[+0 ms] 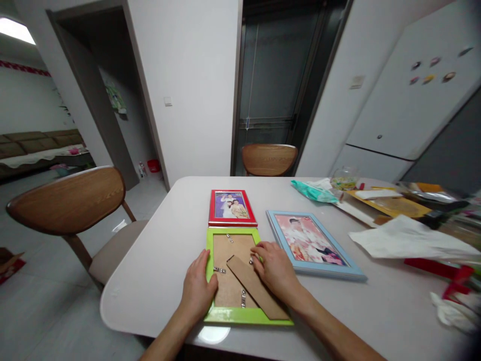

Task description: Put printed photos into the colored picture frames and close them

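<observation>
A green picture frame (210, 235) lies face down on the white table (158, 260), its brown backing board and stand leg (255, 293) facing up. My left hand (197, 288) rests on the frame's left edge, fingers flat and thumb near a small metal clip (219, 270). My right hand (276, 268) lies on the frame's right side, fingertips curled at a clip on that edge. A red picture frame (231, 208) with a photo lies just beyond the green one. A blue picture frame (313, 243) with a photo lies to the right.
Papers (406, 238), a green cloth (313, 191), a glass jar (343, 178), an envelope and red items crowd the table's right side. A wooden chair (71, 205) stands at the left, another chair (268, 159) at the far end. A fridge (413, 100) stands at the back right.
</observation>
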Demonstrator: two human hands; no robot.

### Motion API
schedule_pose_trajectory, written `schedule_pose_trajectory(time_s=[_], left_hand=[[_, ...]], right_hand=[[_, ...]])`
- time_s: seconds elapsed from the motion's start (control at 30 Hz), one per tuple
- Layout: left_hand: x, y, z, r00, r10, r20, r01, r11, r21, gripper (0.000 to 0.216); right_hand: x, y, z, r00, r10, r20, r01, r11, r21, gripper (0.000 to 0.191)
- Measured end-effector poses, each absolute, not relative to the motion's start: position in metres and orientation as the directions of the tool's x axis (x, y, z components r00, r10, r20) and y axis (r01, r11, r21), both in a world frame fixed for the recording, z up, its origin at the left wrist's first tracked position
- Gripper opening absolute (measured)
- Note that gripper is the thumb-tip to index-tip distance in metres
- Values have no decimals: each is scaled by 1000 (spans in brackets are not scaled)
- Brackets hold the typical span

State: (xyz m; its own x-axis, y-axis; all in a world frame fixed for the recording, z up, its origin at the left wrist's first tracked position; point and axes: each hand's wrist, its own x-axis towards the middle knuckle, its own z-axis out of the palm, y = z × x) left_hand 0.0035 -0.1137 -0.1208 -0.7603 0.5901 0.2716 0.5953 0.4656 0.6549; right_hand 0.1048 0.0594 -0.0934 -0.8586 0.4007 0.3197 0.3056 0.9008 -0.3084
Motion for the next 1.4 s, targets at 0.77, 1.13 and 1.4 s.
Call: schedule_pose_trajectory(time_s=[0.77, 1.13, 1.4], left_hand=[[3, -112, -128, -748, 583, 317, 617, 435, 656, 47], [5, -112, -124, -765, 565, 310, 592, 425, 685, 52], [4, -112, -125, -769, 558, 312, 582, 410, 702, 51]], right_hand=[[56, 1, -97, -925, 256, 280, 138, 914, -381, 11], [31, 58, -105, -857, 415, 305, 300, 884, -360, 22], [27, 53, -103, -878, 389, 280, 271, 885, -379, 23]])
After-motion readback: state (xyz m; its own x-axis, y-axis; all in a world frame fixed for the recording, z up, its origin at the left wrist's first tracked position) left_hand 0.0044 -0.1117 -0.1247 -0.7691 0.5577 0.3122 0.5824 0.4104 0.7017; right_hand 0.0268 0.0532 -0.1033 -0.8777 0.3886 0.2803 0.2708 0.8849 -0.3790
